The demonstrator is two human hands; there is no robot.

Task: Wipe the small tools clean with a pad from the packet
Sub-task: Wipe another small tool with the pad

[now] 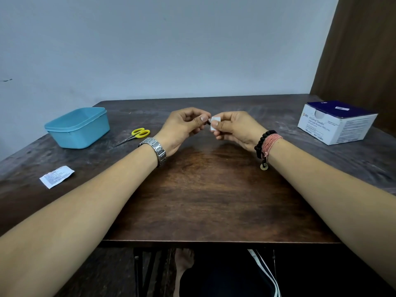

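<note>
We have one head-worn wide-angle view, facing forward and down over the dark brown wooden table (205, 189). It sits near, forearms reaching in from both lower corners. The pale grey wall (171, 50) fills the upper half.

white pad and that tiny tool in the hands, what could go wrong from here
1. The small dark tool is almost hidden in the left hand; pinched above the dark wooden table, it could slip and drop.
2. The right hand pinches the white pad by a small part, so it may slide off mid-wipe.
3. The yellow-handled scissors could be forgotten.
</note>
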